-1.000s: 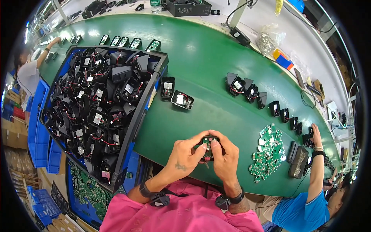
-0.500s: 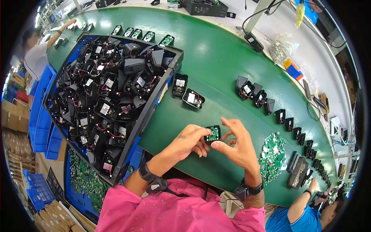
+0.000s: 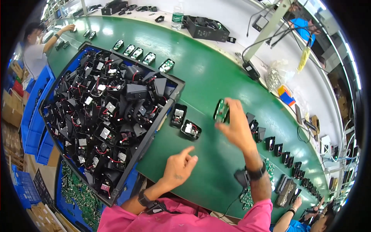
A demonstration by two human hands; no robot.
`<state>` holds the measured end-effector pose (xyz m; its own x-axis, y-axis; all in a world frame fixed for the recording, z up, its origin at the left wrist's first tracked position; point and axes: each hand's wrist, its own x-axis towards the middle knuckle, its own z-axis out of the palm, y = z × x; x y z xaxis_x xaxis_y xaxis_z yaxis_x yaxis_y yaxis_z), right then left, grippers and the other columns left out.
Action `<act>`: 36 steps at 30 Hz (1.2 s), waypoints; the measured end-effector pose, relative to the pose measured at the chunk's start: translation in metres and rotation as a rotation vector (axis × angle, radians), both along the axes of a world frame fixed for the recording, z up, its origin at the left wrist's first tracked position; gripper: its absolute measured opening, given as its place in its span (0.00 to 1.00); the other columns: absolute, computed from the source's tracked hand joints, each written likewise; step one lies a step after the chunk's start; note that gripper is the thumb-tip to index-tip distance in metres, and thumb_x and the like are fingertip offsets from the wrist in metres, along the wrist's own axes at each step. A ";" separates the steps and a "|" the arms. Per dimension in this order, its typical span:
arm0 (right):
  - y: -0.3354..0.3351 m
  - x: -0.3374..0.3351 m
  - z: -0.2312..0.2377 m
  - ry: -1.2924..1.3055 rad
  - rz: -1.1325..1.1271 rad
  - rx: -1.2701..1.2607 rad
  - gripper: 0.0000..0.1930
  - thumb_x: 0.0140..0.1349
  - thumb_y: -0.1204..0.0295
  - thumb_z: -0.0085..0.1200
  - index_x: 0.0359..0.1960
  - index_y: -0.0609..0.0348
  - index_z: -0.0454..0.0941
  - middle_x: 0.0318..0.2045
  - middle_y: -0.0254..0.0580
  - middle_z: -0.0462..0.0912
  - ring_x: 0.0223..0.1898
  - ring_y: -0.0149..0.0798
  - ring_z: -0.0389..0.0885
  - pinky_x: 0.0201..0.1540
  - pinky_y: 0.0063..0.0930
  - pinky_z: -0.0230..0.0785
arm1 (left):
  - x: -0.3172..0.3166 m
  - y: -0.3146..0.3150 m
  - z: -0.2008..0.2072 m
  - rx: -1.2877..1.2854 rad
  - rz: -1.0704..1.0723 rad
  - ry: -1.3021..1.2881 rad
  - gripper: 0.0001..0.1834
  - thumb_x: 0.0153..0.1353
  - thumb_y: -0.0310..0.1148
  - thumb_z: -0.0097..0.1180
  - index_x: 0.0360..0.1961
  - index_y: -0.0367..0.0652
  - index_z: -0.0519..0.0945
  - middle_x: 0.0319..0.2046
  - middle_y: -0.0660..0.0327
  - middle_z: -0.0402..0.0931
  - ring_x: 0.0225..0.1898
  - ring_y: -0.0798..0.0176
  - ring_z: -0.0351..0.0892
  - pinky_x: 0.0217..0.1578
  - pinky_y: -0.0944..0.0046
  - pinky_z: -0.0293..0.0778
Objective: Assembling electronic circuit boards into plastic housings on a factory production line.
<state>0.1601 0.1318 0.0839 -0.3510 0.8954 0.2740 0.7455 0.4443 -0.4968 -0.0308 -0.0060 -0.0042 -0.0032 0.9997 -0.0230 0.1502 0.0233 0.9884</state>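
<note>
Apparently between thumb and fingers, the right hand (image 3: 236, 123) grasps a black housing fitted with a green circuit board (image 3: 220, 111), well in from the near edge of the green table (image 3: 210, 164); the fingers hide its right side, and whether its underside meets the tabletop cannot be told. Empty, the left hand (image 3: 179, 167) hovers by that near edge, index finger and thumb apart, other fingertips out of sight, near two wired housings (image 3: 191, 130). The right forearm (image 3: 261, 188) covers much of the loose circuit boards (image 3: 246, 199).

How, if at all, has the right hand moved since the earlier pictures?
Yes: the right hand has moved forward across the green table, judged against the black bin.
</note>
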 end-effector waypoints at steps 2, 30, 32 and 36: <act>0.053 -0.008 -0.013 0.001 -0.005 -0.009 0.38 0.44 0.74 0.71 0.59 0.67 0.67 0.53 0.58 0.71 0.58 0.58 0.71 0.61 0.41 0.66 | 0.008 -0.003 -0.002 0.310 -0.066 0.314 0.17 0.64 0.32 0.59 0.51 0.32 0.79 0.24 0.55 0.80 0.21 0.64 0.79 0.24 0.64 0.75; -0.165 0.012 0.008 0.415 0.008 -0.515 0.38 0.58 0.76 0.64 0.71 0.61 0.61 0.42 0.48 0.79 0.40 0.40 0.81 0.43 0.31 0.76 | 0.010 -0.011 0.051 0.035 -0.359 -0.248 0.25 0.67 0.23 0.52 0.66 0.39 0.72 0.46 0.59 0.81 0.33 0.76 0.77 0.30 0.74 0.77; -0.172 0.005 0.006 0.460 -0.097 -0.534 0.32 0.64 0.76 0.56 0.70 0.61 0.62 0.33 0.47 0.82 0.30 0.39 0.82 0.39 0.29 0.75 | 0.009 -0.016 0.060 0.035 -0.397 -0.135 0.26 0.67 0.28 0.53 0.66 0.37 0.70 0.44 0.52 0.81 0.35 0.69 0.80 0.36 0.68 0.78; -0.183 -0.001 0.001 0.530 -0.096 -0.474 0.26 0.67 0.77 0.51 0.67 0.63 0.67 0.34 0.48 0.83 0.30 0.38 0.83 0.39 0.29 0.76 | 0.009 -0.022 0.075 -0.001 -0.461 0.002 0.28 0.68 0.28 0.52 0.69 0.37 0.66 0.44 0.49 0.80 0.32 0.67 0.81 0.34 0.67 0.79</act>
<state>0.1596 -0.0507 0.0846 -0.1925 0.9805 -0.0400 0.3755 0.0359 -0.9261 -0.0221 -0.0283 0.0711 0.4417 0.8968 -0.0242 0.1467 -0.0456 0.9881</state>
